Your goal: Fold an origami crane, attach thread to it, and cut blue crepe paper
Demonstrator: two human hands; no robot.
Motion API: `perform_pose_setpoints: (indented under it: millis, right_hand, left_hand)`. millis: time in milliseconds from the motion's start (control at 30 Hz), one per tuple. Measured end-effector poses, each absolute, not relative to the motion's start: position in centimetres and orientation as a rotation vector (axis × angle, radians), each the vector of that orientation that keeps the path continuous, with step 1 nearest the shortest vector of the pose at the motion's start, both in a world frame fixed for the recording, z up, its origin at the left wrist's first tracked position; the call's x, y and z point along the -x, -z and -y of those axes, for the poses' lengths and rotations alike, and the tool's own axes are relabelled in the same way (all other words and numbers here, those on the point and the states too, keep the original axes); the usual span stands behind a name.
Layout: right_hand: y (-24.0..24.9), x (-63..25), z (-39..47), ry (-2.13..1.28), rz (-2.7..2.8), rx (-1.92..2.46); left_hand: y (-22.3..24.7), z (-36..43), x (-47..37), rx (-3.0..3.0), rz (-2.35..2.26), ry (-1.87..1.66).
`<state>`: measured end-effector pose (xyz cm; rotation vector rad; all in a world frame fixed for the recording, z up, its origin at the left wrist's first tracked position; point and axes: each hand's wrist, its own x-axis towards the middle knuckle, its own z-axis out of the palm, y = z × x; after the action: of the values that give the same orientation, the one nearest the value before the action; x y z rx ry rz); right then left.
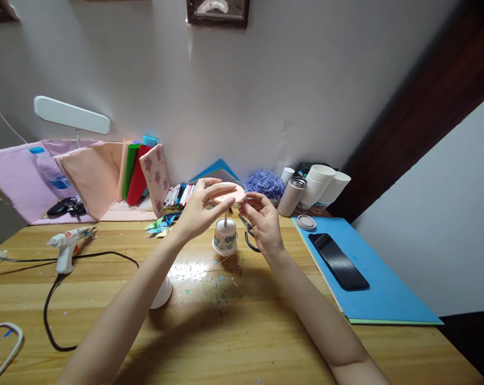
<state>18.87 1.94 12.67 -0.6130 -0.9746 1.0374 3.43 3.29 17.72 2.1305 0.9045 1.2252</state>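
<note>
My left hand (pixel 199 208) is closed around a pale pink disc (pixel 230 191), thumb on the near side and fingers over the top. At the disc's right edge, my right hand (pixel 266 222) pinches something too small to make out. Below the disc stands an upside-down patterned paper cup (pixel 225 240) with a short stick rising from it towards the disc. Whether the stick joins the disc is hidden. Black-handled scissors (pixel 251 240) lie behind my right hand, partly covered by it. A white paper cup (pixel 162 295) shows partly behind my left forearm.
On the left lie a glue gun (pixel 67 248) and its black cable. Folded paper pieces (pixel 160 226), markers (pixel 178 195) and purple shredded paper (pixel 264 184) sit towards the wall. At right are a bottle (pixel 292 197), stacked cups (pixel 317 184) and a phone (pixel 338 262) on blue board (pixel 386 299).
</note>
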Motion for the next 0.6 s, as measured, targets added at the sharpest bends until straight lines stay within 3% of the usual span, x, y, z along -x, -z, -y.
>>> perform_pose_setpoints:
  millis: [600]
  right_hand:
    - [-13.48,-18.06,-1.52,-0.93,1.017,0.603]
  left_hand:
    - [-17.56,-2.74,-3.63,-2.813,-0.971,-1.313]
